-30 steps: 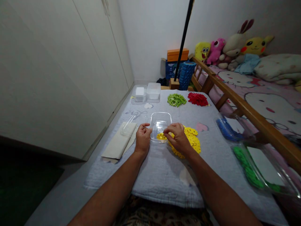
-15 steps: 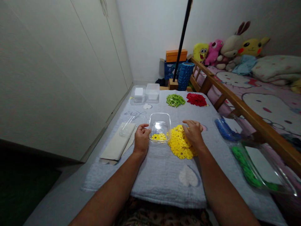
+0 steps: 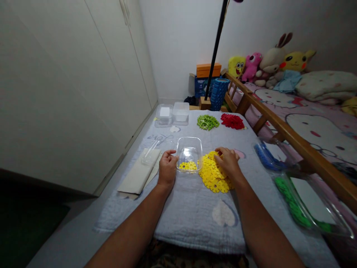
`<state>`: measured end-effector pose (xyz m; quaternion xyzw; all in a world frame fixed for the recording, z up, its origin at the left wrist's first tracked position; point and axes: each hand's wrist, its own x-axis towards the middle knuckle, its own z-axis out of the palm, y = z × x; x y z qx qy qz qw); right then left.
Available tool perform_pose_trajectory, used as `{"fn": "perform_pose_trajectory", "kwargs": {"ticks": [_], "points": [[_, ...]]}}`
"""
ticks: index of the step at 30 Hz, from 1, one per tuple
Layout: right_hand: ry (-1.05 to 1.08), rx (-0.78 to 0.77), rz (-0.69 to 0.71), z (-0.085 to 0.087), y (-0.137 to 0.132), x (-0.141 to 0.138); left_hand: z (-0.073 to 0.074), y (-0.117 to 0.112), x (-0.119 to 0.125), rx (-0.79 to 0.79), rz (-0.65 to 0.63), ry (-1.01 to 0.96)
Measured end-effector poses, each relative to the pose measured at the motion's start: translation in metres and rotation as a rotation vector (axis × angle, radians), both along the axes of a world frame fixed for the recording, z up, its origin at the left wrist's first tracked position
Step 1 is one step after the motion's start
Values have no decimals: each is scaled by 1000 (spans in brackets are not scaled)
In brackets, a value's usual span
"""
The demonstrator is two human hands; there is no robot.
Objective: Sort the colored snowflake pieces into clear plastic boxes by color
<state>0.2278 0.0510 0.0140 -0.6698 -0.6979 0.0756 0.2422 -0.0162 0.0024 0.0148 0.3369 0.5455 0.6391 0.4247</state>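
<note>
A clear plastic box (image 3: 189, 143) stands in the middle of the table, with a few yellow snowflake discs (image 3: 187, 166) lying in it at the near end. My left hand (image 3: 168, 167) grips the box's left side, thumb and fingers closed at the rim. Just right of the box spreads a heap of yellow snowflake discs (image 3: 213, 176). Over the heap's upper right part is my right hand (image 3: 228, 162), its fingers bent and closed on discs there; the fingertips are partly hidden.
Green snowflake pieces (image 3: 208, 122) and red pieces (image 3: 232, 121) lie in heaps at the back. Two clear boxes (image 3: 181, 111) stand back left. A clear lid (image 3: 152, 154) rests on folded cloth (image 3: 136, 175). Lidded boxes of blue (image 3: 269, 156) and green pieces (image 3: 292, 203) sit right, beside the bed rail (image 3: 279, 126).
My right hand has come down and slightly left into the yellow heap, its fingers curling more. My left hand keeps its hold on the box. The view has tilted up slightly.
</note>
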Motion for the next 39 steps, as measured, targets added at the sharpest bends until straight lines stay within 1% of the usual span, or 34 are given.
{"fn": "perform_pose_trajectory", "kwargs": {"ticks": [4,8,11,14,17,20,24,27,29,31,33,36,39], "points": [[100,15,4,3,0,3,-1,0,0,3,-4,4],[327,63,82,11,-2,4,-1,1,0,-2,-4,-6],[524,137,146,22,-9,-3,0,1,0,-2,-8,-10],[629,173,204,32,-20,-18,0,0,0,1,-11,-7],[621,182,308,35,-31,-34,0,0,-1,-3,-11,-4],[533,200,397,31,-38,-48,1,0,0,-5,-4,9],[382,213,465,28,-43,-59,1,0,0,-2,-3,5],[322,243,495,28,-42,-59,1,0,0,-4,-6,-9],[319,284,453,28,-37,-52,2,-1,1,-9,-5,-17],[317,314,346,25,-29,-39,3,-1,1,-13,-6,-14],[286,299,216,19,-20,-24,4,-1,1,-12,-4,-4],[189,181,76,8,-7,-4,3,-1,0,-5,1,6],[70,28,11,-1,0,2,1,-1,0,-3,-7,2]]}}
